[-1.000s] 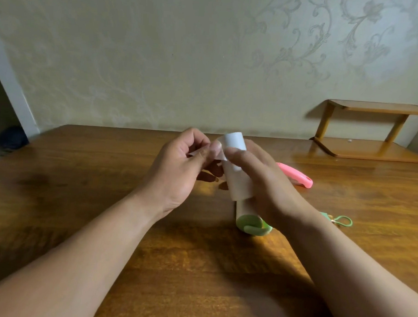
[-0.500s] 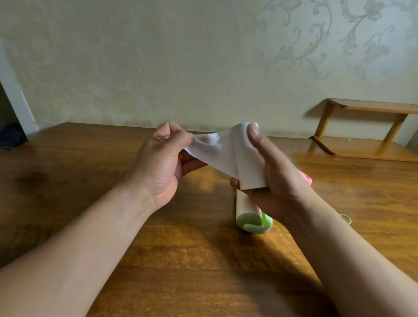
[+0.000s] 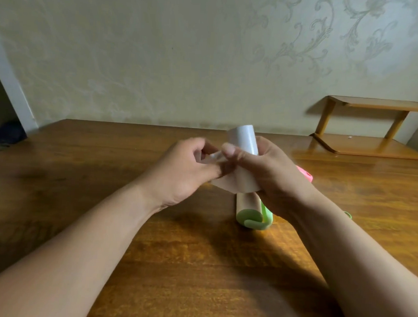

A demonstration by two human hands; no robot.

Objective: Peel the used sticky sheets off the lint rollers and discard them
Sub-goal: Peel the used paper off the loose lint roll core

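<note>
My right hand grips a white lint roller roll, held upright above the wooden table. Its pink handle sticks out behind that hand. My left hand pinches a loose white sticky sheet that hangs from the roll's left side; the two thumbs nearly touch. A second lint roller with a green frame and a tan roll lies on the table just below my right hand.
A small wooden two-tier shelf stands at the table's back right against the patterned wall. A green loop peeks out beside my right wrist. The table's left edge meets a dark doorway.
Half a second ago my left hand had the sheet stretched out to the left. Now that hand has come back in against the roll, and the sheet is bunched between the hands.
</note>
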